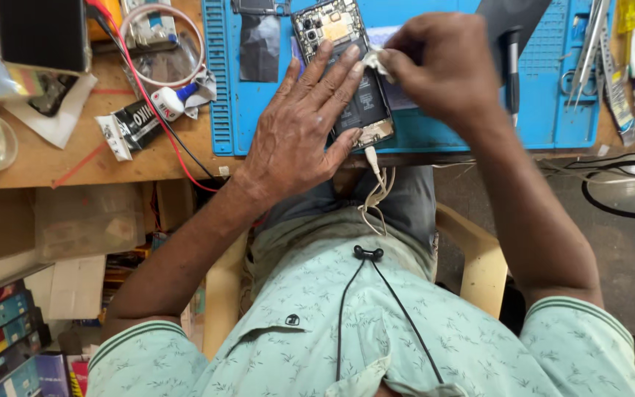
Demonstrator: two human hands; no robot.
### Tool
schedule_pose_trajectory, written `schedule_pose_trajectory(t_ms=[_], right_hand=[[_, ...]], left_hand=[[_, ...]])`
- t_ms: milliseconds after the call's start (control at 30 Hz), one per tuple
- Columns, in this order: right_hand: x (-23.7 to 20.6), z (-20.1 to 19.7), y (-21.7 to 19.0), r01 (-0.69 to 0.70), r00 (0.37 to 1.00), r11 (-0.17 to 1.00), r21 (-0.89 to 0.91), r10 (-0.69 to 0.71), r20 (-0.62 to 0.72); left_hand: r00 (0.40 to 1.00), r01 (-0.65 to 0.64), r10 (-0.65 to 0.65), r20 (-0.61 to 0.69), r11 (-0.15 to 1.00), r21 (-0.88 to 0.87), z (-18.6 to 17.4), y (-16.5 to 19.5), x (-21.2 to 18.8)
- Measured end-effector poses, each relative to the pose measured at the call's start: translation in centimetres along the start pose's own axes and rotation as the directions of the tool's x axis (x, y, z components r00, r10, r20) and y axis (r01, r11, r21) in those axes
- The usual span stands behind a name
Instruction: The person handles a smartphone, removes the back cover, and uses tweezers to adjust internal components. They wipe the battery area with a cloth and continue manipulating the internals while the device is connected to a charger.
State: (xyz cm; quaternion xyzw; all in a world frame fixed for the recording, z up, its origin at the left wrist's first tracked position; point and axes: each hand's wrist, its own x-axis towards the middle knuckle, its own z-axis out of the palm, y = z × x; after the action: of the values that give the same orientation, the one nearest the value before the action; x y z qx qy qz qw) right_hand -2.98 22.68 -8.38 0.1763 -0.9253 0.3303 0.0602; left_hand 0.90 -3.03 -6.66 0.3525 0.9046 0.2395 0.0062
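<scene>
Lying back-off on the blue mat, the opened phone shows its innards under spread left fingers; right fingers pinch a white wad.

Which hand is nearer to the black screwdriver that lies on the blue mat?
Right. The right hand is just beside the black screwdriver, to its left; the left hand lies farther away, flat on the opened phone.

Your left hand lies flat and palm down, fingers spread and pointing away from you, the forearm running back toward your left shoulder. Your right hand is curled, thumb and fingertips pinched together close to your left fingertips, wrist bent, forearm angling down to the right.
</scene>
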Motion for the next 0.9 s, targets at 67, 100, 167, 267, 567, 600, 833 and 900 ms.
schedule_pose_trajectory(t_ms=[67, 100, 167, 267, 567, 600, 833, 900], right_hand=[[-0.6, -1.4, -0.8, -0.107, 0.988, 0.992, 0.070, 0.098, 0.121], [-1.3, -1.9, -1.5, -0.145, 0.977, 0.988, 0.060, 0.133, 0.165], [-2.9, -2.0, -2.9, -0.222, 0.953, 0.974, 0.033, 0.210, 0.219], [-3.7, -1.4, -4.1, -0.293, 0.932, 0.956, 0.002, 0.285, 0.224], [-2.7, -1.3, -6.2, -0.234, 0.958, 0.970, -0.061, 0.241, 0.157], [-2.7, -1.4, -6.4, -0.261, 0.950, 0.964, -0.043, 0.264, 0.167], [-1.4, -1.3, -5.7, -0.195, 0.975, 0.981, -0.007, 0.194, 0.105], [-2.0, -1.5, -5.3, -0.235, 0.953, 0.972, 0.000, 0.231, 0.195]], left_hand=[[1.000, -0.011, 0.011, -0.015, 1.000, 0.004, 0.1, -0.2, -0.1], [1.000, -0.014, 0.014, -0.021, 1.000, 0.004, 0.3, -0.3, -0.1], [1.000, -0.007, 0.007, -0.014, 1.000, 0.001, 0.5, -0.6, -0.2], [1.000, -0.005, 0.005, -0.009, 1.000, -0.007, 0.6, -0.8, -0.1], [1.000, 0.002, -0.002, -0.004, 1.000, 0.018, 0.3, -0.7, 0.2], [1.000, 0.006, -0.006, -0.012, 1.000, 0.022, 0.4, -0.8, 0.2], [1.000, -0.008, 0.008, 0.003, 1.000, 0.019, 0.5, -0.8, 0.1], [1.000, 0.000, 0.000, -0.010, 1.000, 0.029, 0.5, -0.7, 0.0]])
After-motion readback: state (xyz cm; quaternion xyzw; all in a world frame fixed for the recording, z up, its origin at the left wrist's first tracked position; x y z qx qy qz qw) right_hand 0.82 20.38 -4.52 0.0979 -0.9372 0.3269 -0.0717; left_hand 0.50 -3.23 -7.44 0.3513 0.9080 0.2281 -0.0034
